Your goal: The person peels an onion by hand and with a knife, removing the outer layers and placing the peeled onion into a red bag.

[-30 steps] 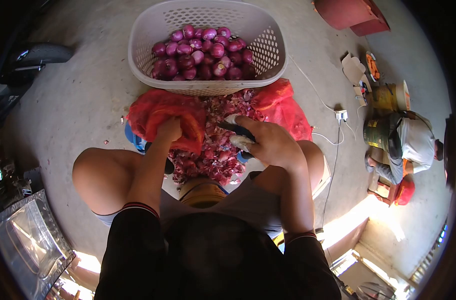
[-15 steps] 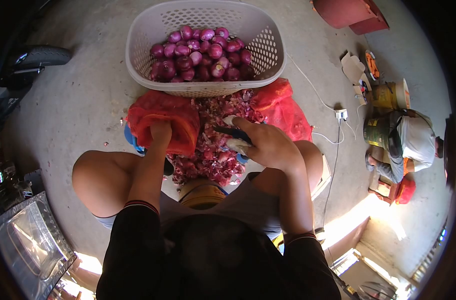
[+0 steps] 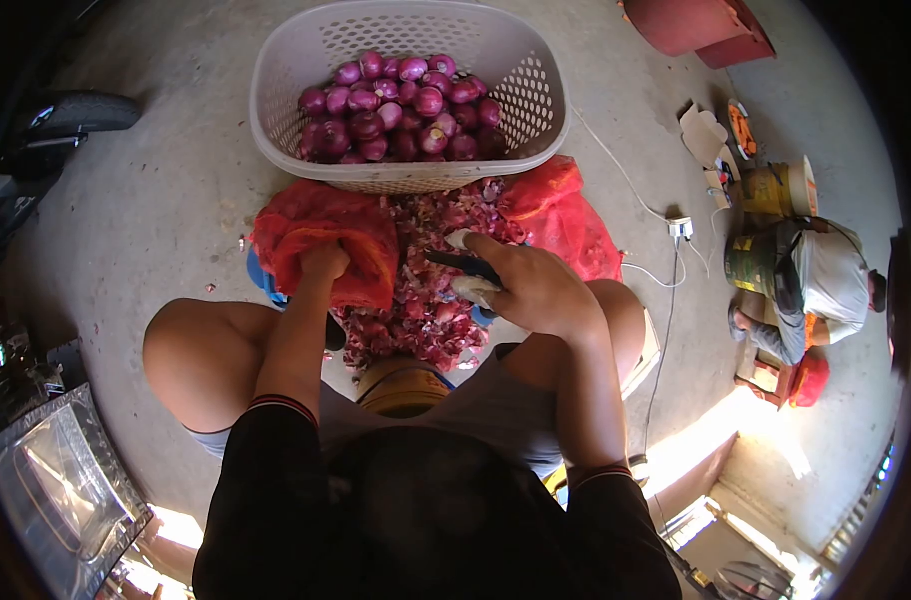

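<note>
My left hand (image 3: 326, 262) reaches into the mouth of a red mesh sack (image 3: 321, 215); its fingers are hidden inside. My right hand (image 3: 531, 280) is closed round a dark-handled knife (image 3: 463, 264), whose blade points left over the peelings; pale coverings show on some of its fingers. Between my knees lies a heap of red onion skins (image 3: 426, 310). Beyond it stands a grey perforated basket (image 3: 416, 178) holding several peeled purple onions (image 3: 391, 115). A second red sack (image 3: 576, 230) lies right of the heap.
At the right, another person (image 3: 831, 280) sits bent near a yellow bucket (image 3: 776, 190). A white socket block (image 3: 680, 228) with cables lies on the floor, near an open carton (image 3: 706, 135). A wheel (image 3: 86, 112) stands at the left, and red tubs (image 3: 686, 25) at the top right.
My left hand has risen slightly at the sack's mouth, and more of its back shows. My right hand and the knife have hardly moved.
</note>
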Action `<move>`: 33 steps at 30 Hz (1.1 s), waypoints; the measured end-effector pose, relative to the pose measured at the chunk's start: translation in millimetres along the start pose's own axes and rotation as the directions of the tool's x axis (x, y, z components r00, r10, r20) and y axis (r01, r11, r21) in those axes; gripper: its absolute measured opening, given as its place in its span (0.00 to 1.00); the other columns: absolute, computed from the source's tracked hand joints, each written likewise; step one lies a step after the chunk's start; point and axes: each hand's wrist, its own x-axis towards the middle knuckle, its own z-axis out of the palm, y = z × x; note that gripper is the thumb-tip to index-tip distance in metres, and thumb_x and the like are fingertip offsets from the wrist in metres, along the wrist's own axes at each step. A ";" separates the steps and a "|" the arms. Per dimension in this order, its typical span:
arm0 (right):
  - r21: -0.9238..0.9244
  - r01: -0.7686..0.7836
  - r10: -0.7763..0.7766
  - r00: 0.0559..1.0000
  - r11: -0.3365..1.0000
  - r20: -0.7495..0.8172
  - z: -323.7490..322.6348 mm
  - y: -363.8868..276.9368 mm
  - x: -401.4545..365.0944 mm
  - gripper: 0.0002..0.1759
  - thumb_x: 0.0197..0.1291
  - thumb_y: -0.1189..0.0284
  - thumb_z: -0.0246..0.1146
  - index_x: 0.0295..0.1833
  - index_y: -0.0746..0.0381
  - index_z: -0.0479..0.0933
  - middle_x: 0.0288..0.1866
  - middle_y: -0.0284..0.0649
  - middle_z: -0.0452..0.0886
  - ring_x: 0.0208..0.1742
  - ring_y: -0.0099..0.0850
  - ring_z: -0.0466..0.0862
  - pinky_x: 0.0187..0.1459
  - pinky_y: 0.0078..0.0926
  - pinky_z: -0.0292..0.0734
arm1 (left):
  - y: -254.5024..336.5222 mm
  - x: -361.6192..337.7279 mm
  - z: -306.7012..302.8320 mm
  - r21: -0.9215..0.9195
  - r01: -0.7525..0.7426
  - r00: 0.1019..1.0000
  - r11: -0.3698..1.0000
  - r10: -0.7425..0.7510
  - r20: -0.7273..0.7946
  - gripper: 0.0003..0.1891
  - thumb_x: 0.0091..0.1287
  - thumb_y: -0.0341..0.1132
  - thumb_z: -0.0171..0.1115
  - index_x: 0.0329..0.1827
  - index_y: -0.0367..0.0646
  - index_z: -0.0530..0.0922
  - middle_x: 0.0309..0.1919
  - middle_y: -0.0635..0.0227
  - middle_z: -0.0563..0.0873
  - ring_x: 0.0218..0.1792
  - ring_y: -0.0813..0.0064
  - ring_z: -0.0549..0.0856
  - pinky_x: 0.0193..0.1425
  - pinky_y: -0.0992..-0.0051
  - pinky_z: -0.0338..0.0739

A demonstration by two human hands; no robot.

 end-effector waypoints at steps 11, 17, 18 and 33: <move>0.003 0.039 -0.039 0.999 0.999 -0.034 4.3 6.5 -1.2 0.26 0.57 0.61 0.61 0.57 0.63 0.67 0.34 0.52 0.79 0.36 0.50 0.79 0.36 0.42 0.72 | 1.9 -1.9 -2.4 0.070 -0.091 0.962 0.993 0.070 0.263 0.27 0.52 0.43 0.60 0.56 0.43 0.74 0.51 0.53 0.80 0.52 0.58 0.80 0.57 0.61 0.74; 0.006 0.035 -0.035 0.998 0.999 -0.047 3.6 6.1 -3.7 0.26 0.58 0.58 0.60 0.57 0.63 0.68 0.31 0.51 0.79 0.33 0.48 0.80 0.34 0.41 0.72 | 4.3 -10.8 -7.0 0.024 -0.048 0.965 0.999 0.040 0.258 0.26 0.47 0.43 0.66 0.50 0.43 0.78 0.49 0.55 0.81 0.50 0.58 0.81 0.54 0.61 0.76; 0.011 0.043 -0.042 0.998 0.999 -0.055 3.6 6.4 -4.4 0.26 0.59 0.58 0.60 0.57 0.63 0.68 0.31 0.51 0.79 0.33 0.48 0.80 0.34 0.40 0.72 | 0.5 -6.4 -3.5 0.027 -0.065 0.961 0.997 0.056 0.270 0.26 0.46 0.44 0.67 0.49 0.43 0.79 0.49 0.55 0.81 0.50 0.59 0.81 0.54 0.61 0.76; 0.088 -0.069 0.079 0.990 0.994 -0.117 -3.5 17.8 -1.0 0.23 0.57 0.67 0.56 0.59 0.61 0.67 0.37 0.55 0.80 0.40 0.51 0.80 0.42 0.45 0.73 | 68.6 -43.1 -208.6 -0.657 0.108 0.725 0.746 0.393 0.565 0.21 0.52 0.37 0.66 0.49 0.45 0.71 0.35 0.69 0.80 0.33 0.76 0.82 0.35 0.74 0.78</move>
